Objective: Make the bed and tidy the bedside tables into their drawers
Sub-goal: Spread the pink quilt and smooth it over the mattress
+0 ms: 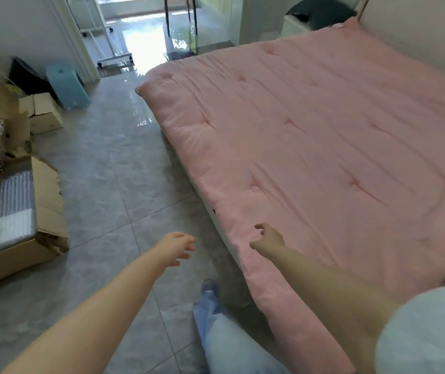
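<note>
A pink quilted duvet (323, 136) lies spread flat over the bed, its left edge hanging a little over the white mattress side (220, 225). My right hand (268, 240) hovers at that near left edge of the duvet, fingers apart, holding nothing. My left hand (176, 247) is stretched out over the tiled floor just left of the bed, also with fingers spread and nothing in it. A bedside table (296, 25) with a dark cloth (321, 10) on top stands at the far head end of the bed.
Open cardboard boxes (19, 211) and clutter line the left wall. A blue plastic stool (67, 87) stands by the doorway. A glossy tiled floor (113, 163) runs between boxes and bed. My leg and shoe (210, 292) are beside the bed. A chair (180, 12) stands beyond the door.
</note>
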Motion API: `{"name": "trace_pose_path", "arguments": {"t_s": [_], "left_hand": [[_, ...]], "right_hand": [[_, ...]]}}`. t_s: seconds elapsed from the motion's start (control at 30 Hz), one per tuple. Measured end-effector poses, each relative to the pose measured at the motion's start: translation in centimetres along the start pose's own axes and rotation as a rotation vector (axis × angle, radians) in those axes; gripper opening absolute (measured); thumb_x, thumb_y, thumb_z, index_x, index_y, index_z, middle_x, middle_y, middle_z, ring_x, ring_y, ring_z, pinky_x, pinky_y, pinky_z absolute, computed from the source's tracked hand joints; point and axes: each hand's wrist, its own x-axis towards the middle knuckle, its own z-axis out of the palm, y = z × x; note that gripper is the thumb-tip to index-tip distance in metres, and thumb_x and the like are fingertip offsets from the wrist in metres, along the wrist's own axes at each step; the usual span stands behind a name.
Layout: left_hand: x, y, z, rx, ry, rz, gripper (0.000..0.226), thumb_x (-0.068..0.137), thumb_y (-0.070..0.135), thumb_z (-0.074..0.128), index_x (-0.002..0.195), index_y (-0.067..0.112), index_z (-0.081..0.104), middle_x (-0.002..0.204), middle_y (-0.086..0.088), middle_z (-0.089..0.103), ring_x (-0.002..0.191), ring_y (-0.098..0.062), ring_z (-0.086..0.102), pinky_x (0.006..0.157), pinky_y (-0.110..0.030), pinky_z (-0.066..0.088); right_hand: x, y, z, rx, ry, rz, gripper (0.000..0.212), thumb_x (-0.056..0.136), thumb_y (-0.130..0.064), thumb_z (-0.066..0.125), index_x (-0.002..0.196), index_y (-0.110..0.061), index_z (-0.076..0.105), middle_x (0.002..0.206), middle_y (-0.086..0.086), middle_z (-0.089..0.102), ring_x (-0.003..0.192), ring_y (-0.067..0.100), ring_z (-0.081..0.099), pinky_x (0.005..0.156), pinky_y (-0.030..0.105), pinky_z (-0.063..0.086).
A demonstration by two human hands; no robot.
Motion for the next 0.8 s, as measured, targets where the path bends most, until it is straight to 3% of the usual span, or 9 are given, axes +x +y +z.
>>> {"name": "trace_pose_path", "arguments": {"t_s": [0.1, 0.23, 0.37, 0.47, 0.63, 0.7, 0.8], "left_hand": [[4.0, 3.5, 0.4, 0.275, -0.155, 0.089, 0.022, 0.097, 0.027, 0.048, 0.115, 0.021, 0.059, 0.116, -0.001, 0.066, 0.099, -0.018, 0.063, 0.077, -0.028, 0.043], [10.0, 7.5, 0.2, 0.430, -0.263, 0.140, 0.026, 0.097, 0.025, 0.049, 0.119, 0.017, 0.059, 0.116, -0.001, 0.066, 0.102, -0.018, 0.062, 0.071, -0.021, 0.045], [16.1, 8.5, -0.9, 0.517, -0.292, 0.123, 0.024, 0.094, 0.029, 0.052, 0.115, 0.023, 0.060, 0.121, 0.000, 0.064, 0.107, -0.016, 0.062, 0.088, -0.029, 0.048], [20.8, 8.8, -1.0, 0.432, -0.320, 0.031, 0.028, 0.094, 0.036, 0.054, 0.118, 0.022, 0.057, 0.123, -0.001, 0.061, 0.109, -0.019, 0.061, 0.091, -0.034, 0.048], [29.2, 8.5, 0.5, 0.130, -0.345, -0.229, 0.062, 0.088, 0.051, 0.059, 0.138, 0.022, 0.039, 0.122, -0.003, 0.061, 0.102, -0.022, 0.066, 0.095, -0.041, 0.048], [33.9, 7.9, 1.9, 0.229, -0.291, -0.193, 0.074, 0.086, 0.052, 0.061, 0.145, 0.018, 0.031, 0.135, -0.007, 0.054, 0.112, -0.027, 0.061, 0.089, -0.038, 0.049], [39.7, 7.6, 3.8, 0.206, -0.260, -0.115, 0.105, 0.072, 0.060, 0.070, 0.153, 0.018, 0.016, 0.147, -0.005, 0.042, 0.128, -0.029, 0.047, 0.106, -0.044, 0.041]], "right_hand": [[3.6, -0.8, 0.4, 0.074, 0.062, 0.093, 0.067, 0.077, -0.012, 0.066, 0.140, -0.017, 0.043, 0.135, 0.014, 0.046, 0.108, 0.028, 0.060, 0.086, 0.034, 0.053], [8.4, -2.0, 1.9, 0.203, 0.131, 0.229, 0.077, 0.077, -0.011, 0.067, 0.146, -0.017, 0.033, 0.143, 0.013, 0.031, 0.122, 0.028, 0.050, 0.101, 0.035, 0.047], [12.4, -2.8, 3.5, 0.193, 0.065, 0.344, 0.081, 0.078, -0.012, 0.066, 0.149, -0.021, 0.028, 0.141, 0.012, 0.031, 0.118, 0.029, 0.052, 0.098, 0.034, 0.047], [15.9, -3.3, 4.2, 0.098, 0.018, 0.355, 0.077, 0.078, -0.015, 0.066, 0.146, -0.022, 0.030, 0.131, 0.011, 0.040, 0.113, 0.028, 0.054, 0.090, 0.032, 0.049], [21.2, -3.8, 6.3, 0.067, 0.070, 0.387, 0.092, 0.076, -0.020, 0.064, 0.149, -0.036, 0.010, 0.130, 0.008, 0.035, 0.113, 0.030, 0.050, 0.094, 0.040, 0.049], [23.6, -3.3, 7.6, -0.010, 0.096, 0.414, 0.098, 0.073, -0.027, 0.067, 0.149, -0.037, 0.007, 0.135, 0.007, 0.033, 0.120, 0.031, 0.046, 0.096, 0.042, 0.045], [26.5, -1.9, 9.1, -0.129, 0.110, 0.444, 0.098, 0.070, -0.040, 0.072, 0.148, -0.035, 0.013, 0.140, 0.006, 0.030, 0.128, 0.032, 0.038, 0.101, 0.046, 0.042]]}}
